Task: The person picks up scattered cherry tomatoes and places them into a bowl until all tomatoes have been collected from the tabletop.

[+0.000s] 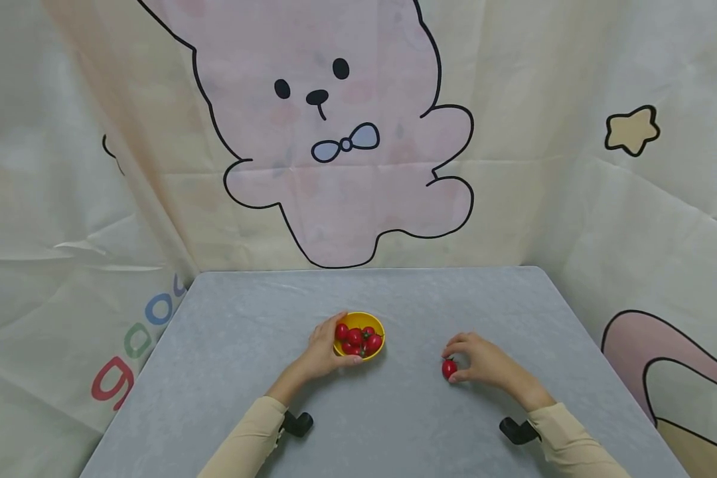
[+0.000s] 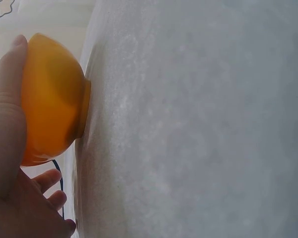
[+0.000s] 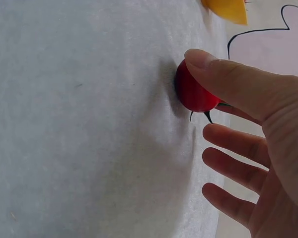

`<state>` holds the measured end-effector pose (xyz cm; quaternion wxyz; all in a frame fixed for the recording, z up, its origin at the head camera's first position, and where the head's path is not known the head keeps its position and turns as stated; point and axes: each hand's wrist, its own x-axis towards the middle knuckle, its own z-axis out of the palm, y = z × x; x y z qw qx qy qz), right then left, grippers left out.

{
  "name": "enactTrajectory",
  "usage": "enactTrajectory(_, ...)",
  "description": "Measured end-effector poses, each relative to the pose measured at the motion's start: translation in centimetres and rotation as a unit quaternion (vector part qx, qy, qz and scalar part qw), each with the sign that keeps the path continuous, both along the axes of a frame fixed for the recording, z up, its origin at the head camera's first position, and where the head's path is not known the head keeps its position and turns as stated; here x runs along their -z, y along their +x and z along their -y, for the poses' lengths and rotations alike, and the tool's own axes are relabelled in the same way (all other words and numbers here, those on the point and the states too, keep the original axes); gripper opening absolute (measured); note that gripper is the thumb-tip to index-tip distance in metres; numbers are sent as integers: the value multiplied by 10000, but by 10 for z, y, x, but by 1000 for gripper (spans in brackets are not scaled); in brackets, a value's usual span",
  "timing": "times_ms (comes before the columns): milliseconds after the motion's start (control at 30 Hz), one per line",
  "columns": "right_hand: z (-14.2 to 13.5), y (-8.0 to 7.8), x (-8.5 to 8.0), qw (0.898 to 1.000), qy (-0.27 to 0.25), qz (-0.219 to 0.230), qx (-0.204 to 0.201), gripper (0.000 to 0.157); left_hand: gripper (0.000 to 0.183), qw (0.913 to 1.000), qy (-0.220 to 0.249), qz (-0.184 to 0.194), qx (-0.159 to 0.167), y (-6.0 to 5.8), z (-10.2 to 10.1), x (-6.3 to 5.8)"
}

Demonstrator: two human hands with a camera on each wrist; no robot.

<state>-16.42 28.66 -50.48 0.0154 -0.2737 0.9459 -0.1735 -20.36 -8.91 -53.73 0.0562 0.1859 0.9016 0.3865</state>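
Note:
A small yellow bowl (image 1: 360,318) stands upright on the table with several cherry tomatoes (image 1: 355,337) in it. My left hand (image 1: 321,350) holds the bowl from its left side, fingers at the far rim and thumb along the near rim. In the left wrist view the bowl's outside (image 2: 52,99) shows, its foot against the tabletop. To the right, my right hand (image 1: 484,362) pinches a single red cherry tomato (image 1: 449,369) at the table surface. The right wrist view shows the thumb over this tomato (image 3: 191,91), with its green stem end toward the palm; the other fingers are spread.
A grey cloth-like surface covers the table (image 1: 394,425). Behind it hangs a pale curtain (image 1: 502,212) with a printed bear, and similar printed sheets flank both sides. A black strap piece (image 1: 299,423) sits at the left wrist, another (image 1: 518,431) at the right.

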Motion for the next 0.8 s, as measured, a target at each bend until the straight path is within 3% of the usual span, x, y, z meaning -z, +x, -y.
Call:
enactTrajectory(567,6,1,-4,9992,110,163,359,30,107,10000,-2,-47,8,-1,1,2)
enactTrajectory(800,11,-3,-10,9994,58,22,341,32,108,10000,-31,4,26,-1,1,3)
